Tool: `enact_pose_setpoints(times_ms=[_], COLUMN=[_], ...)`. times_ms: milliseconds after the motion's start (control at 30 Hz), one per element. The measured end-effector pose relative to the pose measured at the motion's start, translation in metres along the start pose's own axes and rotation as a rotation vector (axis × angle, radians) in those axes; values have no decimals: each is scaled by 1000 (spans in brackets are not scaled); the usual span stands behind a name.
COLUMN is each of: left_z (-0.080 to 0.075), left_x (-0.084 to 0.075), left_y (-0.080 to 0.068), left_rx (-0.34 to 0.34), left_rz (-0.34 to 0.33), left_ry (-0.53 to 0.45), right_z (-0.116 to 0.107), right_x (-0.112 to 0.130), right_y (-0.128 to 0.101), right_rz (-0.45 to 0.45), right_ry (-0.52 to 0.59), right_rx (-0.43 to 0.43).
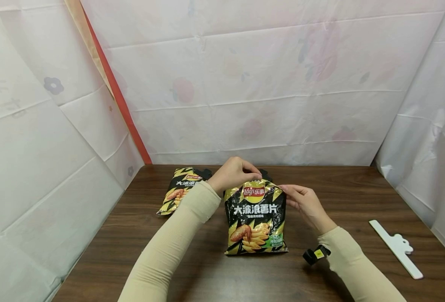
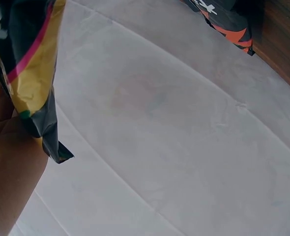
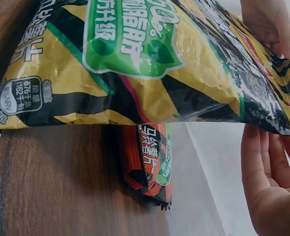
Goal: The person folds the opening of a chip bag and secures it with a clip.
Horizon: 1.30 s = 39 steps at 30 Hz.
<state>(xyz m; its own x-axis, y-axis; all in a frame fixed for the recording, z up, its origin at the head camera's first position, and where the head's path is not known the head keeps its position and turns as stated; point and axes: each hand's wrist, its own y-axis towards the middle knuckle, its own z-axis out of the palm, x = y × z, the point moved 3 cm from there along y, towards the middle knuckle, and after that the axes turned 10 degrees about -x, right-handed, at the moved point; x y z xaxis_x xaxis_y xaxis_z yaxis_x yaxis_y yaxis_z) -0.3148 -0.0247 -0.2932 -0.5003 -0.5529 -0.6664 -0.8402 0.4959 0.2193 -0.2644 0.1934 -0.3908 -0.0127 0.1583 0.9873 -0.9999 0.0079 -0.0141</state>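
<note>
Both hands pinch chip bag (image 1: 255,218) top: left hand (image 1: 231,172) and right hand (image 1: 304,200) clamped on seam. Light, crinkly, slippery, contents fragile; best held by seam.

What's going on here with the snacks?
A person stands a black and yellow chip bag upright on a wooden table, the left hand and the right hand pinching its top edge. A second bag lies behind to the left, and a white clip lies at the right.
</note>
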Motion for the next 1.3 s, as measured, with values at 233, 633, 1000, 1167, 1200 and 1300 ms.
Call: enact_pose_setpoints(times_ms=[233,633,1000,1167,1200,1300], left_z=[0,1,1,1,2,3], left_x=[0,-1,-2,-3,-3,-4], left_y=[0,2,5,6,6,6], left_rx=[23,36,13,7,11,24], left_rz=[1,-3,-34,-72,-77,-81], left_ry=[16,55,126,159,162,163], right_z=[1,2,3,3,3,3], right_x=[-3,-7,-8,-8,-8,-8], right_y=[0,1,2,1,1,1], right_rz=[11,-19,-27,-30,-30,-30], right_ry=[-13,-27,-24,-12,-11,-10], right_rx=[37,1,-33,-43,-43,-44])
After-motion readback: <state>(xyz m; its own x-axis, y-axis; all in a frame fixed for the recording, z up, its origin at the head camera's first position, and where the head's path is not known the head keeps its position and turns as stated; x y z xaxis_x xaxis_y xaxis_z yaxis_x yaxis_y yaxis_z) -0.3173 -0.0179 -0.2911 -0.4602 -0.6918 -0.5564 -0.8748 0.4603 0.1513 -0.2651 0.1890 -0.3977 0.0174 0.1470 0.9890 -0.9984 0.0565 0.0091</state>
